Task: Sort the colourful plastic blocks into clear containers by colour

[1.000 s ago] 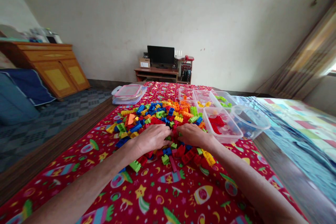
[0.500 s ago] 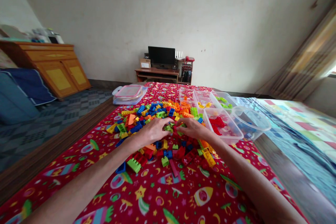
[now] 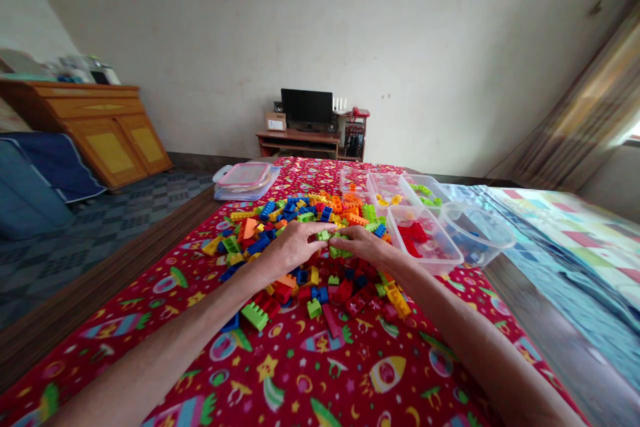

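My left hand (image 3: pixel 293 248) is over the middle of a heap of building blocks, its fingers and thumb closed around a small light-green building block (image 3: pixel 323 235). My right hand (image 3: pixel 367 245) is curled in from the other side, and its fingertips almost meet those of the left. Under its fingers shows another light-green building block (image 3: pixel 340 253), partly hidden by the hand. Around both hands lie mixed blocks, among them a green block (image 3: pixel 255 315), a yellow block (image 3: pixel 398 300) and a dark pink one (image 3: pixel 331 321).
On the right stand clear plastic boxes: one with red blocks (image 3: pixel 414 240), one with green pieces (image 3: pixel 425 195), and a round tub (image 3: pixel 477 235) with blue pieces. Stacked lids (image 3: pixel 245 175) lie at the back left. A patterned red cloth (image 3: pixel 285 373) covers the table.
My hands have drawn closer together, with fingertips nearly meeting. The green block in my left hand has risen slightly, and the one at my right hand sits a little lower and further left.
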The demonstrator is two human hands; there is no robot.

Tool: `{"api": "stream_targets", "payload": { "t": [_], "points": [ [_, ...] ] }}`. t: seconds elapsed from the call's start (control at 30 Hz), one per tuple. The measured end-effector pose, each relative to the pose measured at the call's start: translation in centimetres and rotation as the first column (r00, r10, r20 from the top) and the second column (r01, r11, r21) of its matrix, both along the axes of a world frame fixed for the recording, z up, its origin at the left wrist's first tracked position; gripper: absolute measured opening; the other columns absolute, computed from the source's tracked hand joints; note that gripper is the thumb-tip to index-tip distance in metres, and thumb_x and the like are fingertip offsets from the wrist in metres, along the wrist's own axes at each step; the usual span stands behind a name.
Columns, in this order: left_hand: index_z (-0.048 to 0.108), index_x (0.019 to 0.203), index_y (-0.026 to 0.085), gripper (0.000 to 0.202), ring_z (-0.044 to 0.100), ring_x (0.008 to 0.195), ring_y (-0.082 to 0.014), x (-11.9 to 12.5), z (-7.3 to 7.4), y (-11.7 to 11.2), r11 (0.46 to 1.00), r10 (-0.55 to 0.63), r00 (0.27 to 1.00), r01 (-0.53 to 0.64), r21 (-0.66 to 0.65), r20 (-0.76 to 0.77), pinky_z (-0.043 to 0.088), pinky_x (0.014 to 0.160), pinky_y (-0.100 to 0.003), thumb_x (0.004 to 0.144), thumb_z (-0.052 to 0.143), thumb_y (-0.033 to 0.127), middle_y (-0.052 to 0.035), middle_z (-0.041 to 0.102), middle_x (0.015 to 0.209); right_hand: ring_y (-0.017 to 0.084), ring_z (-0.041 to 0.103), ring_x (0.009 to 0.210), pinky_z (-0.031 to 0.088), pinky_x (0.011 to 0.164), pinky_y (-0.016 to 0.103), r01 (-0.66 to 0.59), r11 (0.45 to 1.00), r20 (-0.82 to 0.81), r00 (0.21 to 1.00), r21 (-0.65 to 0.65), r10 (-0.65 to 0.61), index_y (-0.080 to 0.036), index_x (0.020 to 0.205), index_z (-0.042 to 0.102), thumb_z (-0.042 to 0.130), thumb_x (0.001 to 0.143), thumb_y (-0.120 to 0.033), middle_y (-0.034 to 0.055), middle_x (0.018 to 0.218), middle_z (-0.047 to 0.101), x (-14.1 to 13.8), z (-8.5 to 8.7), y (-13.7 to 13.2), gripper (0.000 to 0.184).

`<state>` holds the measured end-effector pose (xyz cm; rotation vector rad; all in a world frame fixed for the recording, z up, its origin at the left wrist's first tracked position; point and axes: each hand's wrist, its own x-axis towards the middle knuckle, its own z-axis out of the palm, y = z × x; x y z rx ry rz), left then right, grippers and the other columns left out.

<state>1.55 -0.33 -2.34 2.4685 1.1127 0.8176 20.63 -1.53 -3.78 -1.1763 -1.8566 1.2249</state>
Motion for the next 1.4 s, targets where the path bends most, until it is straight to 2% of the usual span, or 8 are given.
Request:
{"api": "stream_targets", "payload": {
  "t": [0.2, 0.43, 0.67, 0.9, 0.97, 1.03, 1.17, 1.4],
  "points": [
    [0.026, 0.148, 0.025, 0.074, 0.069, 0.088, -0.0179, 0.1, -0.7, -0.1, 0.999, 0.037, 0.993, -0.039, -0.017, -0.110, 0.053, 0.076, -0.025, 0.079, 0.052, 0.011, -0.0035, 0.071, 0.110, 0.009, 0.042, 0.061, 0.034, 0.055, 0.021, -0.060, 0.996, -0.139, 0.989, -0.066, 0.051, -0.014, 0.079, 0.063, 0.062, 0.072, -0.059, -0.0021, 0.067, 0.051, -0.1, 0.2, -0.3, 0.046],
    [0.000, 0.151, 0.023, 0.087, 0.070, 0.090, -0.0198, 0.5, -2.3, -0.7, 0.994, -0.060, 0.967, 0.082, 0.076, -0.249, 0.051, 0.077, -0.026, 0.078, 0.045, 0.004, -0.0075, 0.070, 0.113, 0.007, 0.032, 0.051, 0.025, 0.047, 0.021, -0.023, 1.000, 0.081, 0.996, 0.021, 0.021, -0.015, 0.062, 0.053, 0.056, 0.078, -0.046, -0.0056, 0.052, 0.038, -0.7, 0.1, -0.3, 0.036],
    [0.012, 0.150, 0.028, 0.075, 0.063, 0.109, -0.0218, 0.3, -1.6, -0.8, 0.993, -0.026, 0.975, 0.050, 0.104, -0.221, 0.052, 0.086, -0.031, 0.086, 0.050, 0.017, -0.0069, 0.053, 0.137, 0.007, 0.035, 0.049, 0.024, 0.049, 0.022, 0.101, 0.953, 0.298, 0.936, 0.286, -0.189, -0.014, 0.058, 0.054, 0.053, 0.079, -0.036, -0.0053, 0.048, 0.040, 1.2, 2.1, 0.3, 0.030],
    [0.043, 0.139, 0.021, 0.049, 0.051, 0.126, -0.0196, 0.1, -1.3, -0.6, 0.983, -0.104, 0.973, 0.132, 0.126, -0.206, 0.043, 0.105, -0.034, 0.090, 0.044, 0.021, -0.0066, 0.049, 0.142, 0.010, 0.051, 0.050, 0.034, 0.050, 0.021, 0.294, 0.836, 0.298, 0.836, 0.464, -0.460, -0.012, 0.068, 0.064, 0.046, 0.083, -0.038, 0.0013, 0.057, 0.059, 8.2, 5.9, 2.3, 0.034],
    [0.049, 0.134, 0.021, 0.045, 0.052, 0.124, -0.0197, 0.1, -1.2, -0.6, 0.985, -0.107, 0.972, 0.132, 0.109, -0.208, 0.045, 0.103, -0.035, 0.090, 0.044, 0.020, -0.0075, 0.048, 0.142, 0.011, 0.053, 0.049, 0.036, 0.051, 0.021, 0.366, 0.799, 0.360, 0.748, 0.478, -0.557, -0.011, 0.070, 0.066, 0.047, 0.082, -0.032, 0.0023, 0.055, 0.060, 10.8, 6.7, 4.0, 0.031],
    [0.055, 0.128, 0.021, 0.041, 0.055, 0.121, -0.0203, 0.0, -1.0, -0.6, 0.989, -0.096, 0.971, 0.119, 0.092, -0.220, 0.047, 0.101, -0.035, 0.089, 0.044, 0.018, -0.0073, 0.049, 0.141, 0.012, 0.054, 0.049, 0.035, 0.051, 0.022, 0.422, 0.747, 0.462, 0.597, 0.515, -0.656, -0.011, 0.069, 0.068, 0.049, 0.080, -0.027, 0.0030, 0.051, 0.059, 13.3, 7.4, 5.9, 0.027],
    [0.063, 0.119, 0.022, 0.035, 0.057, 0.119, -0.0207, 0.0, -0.8, -0.5, 0.990, -0.079, 0.966, 0.104, 0.090, -0.246, 0.047, 0.101, -0.035, 0.089, 0.045, 0.018, -0.0055, 0.055, 0.136, 0.015, 0.058, 0.059, 0.035, 0.056, 0.026, 0.435, 0.706, 0.619, 0.348, 0.559, -0.704, -0.006, 0.070, 0.069, 0.051, 0.081, -0.022, 0.0101, 0.053, 0.061, 17.2, 8.1, 8.6, 0.027],
    [0.063, 0.119, 0.021, 0.034, 0.059, 0.115, -0.0200, -0.2, -0.9, -0.5, 0.984, -0.082, 0.973, 0.114, 0.138, -0.214, 0.048, 0.100, -0.034, 0.090, 0.045, 0.018, -0.0062, 0.057, 0.133, 0.025, 0.063, 0.078, 0.040, 0.066, 0.034, 0.478, 0.679, 0.637, 0.279, 0.557, -0.719, -0.005, 0.070, 0.067, 0.055, 0.080, -0.018, 0.0178, 0.066, 0.063, 20.9, 6.8, 10.4, 0.021]
  ]
}}
